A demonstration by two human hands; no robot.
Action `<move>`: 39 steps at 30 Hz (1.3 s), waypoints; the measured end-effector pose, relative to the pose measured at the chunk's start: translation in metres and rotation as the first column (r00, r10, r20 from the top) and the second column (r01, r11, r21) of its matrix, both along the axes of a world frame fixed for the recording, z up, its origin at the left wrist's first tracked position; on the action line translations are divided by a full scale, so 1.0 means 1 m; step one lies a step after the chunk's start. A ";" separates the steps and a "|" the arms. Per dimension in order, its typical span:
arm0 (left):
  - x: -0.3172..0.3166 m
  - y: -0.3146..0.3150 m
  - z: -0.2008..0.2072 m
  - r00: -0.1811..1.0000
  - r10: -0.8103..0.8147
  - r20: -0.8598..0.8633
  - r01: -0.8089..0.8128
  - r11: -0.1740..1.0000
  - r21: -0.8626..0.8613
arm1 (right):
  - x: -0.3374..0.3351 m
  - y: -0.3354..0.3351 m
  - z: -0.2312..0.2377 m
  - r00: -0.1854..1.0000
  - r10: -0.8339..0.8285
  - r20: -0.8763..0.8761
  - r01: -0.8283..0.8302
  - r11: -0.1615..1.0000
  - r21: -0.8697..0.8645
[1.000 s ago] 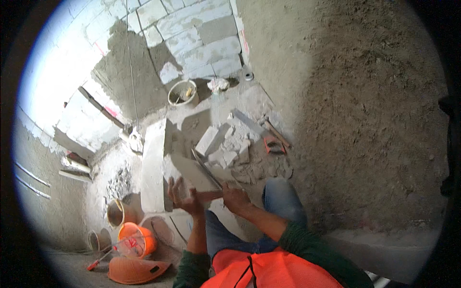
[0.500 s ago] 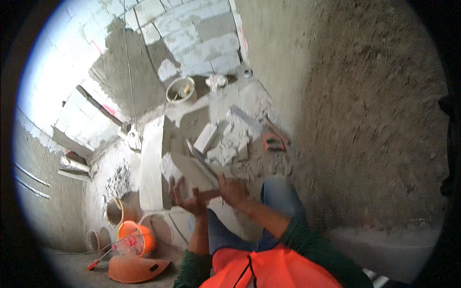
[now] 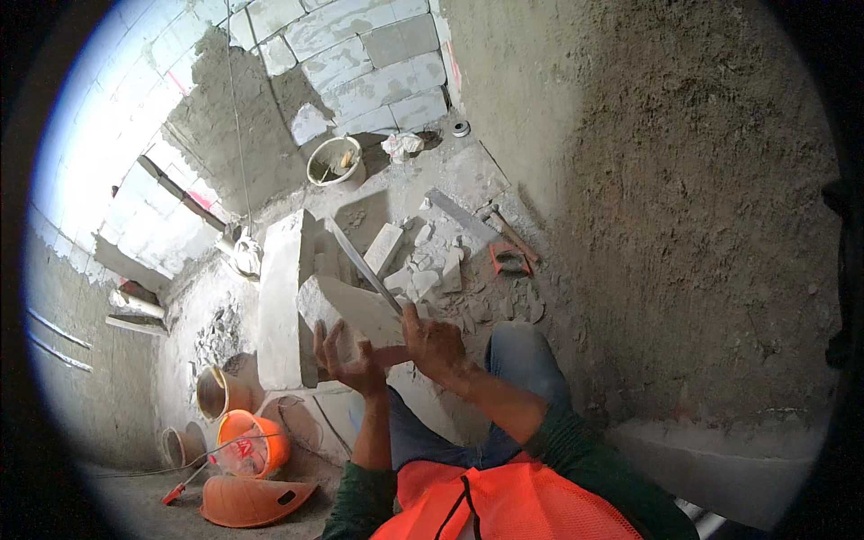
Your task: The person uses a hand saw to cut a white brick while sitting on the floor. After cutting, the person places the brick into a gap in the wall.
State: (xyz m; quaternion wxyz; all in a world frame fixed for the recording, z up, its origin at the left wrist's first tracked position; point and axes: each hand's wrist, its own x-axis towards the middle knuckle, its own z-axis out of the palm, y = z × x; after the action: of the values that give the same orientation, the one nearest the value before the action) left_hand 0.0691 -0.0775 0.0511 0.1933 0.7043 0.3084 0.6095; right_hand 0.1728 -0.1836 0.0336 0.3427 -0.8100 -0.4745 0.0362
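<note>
Block (image 3: 353, 304) lies just beyond left hand (image 3: 362, 371), whose spread fingers sit at its near edge; right hand (image 3: 437, 349) fingers clamped on long-bladed tool (image 3: 365, 268), so keep block braced, blade steady, left fingers clear.

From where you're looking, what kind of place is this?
Probably a building site, inside a room that isn't finished: the block wall is only partly coated, broken block pieces lie about, and a long saw lies next to them.
</note>
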 end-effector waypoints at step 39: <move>0.000 -0.007 -0.006 1.000 0.009 -0.028 -0.009 1.000 0.014 | -0.008 -0.004 -0.026 0.991 -0.112 0.070 0.103 0.988 0.111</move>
State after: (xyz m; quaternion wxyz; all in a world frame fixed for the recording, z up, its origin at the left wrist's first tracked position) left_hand 0.0686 -0.0844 0.0451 0.1813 0.7128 0.3100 0.6024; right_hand 0.1644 -0.1878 0.0081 0.3686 -0.8157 -0.4441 -0.0386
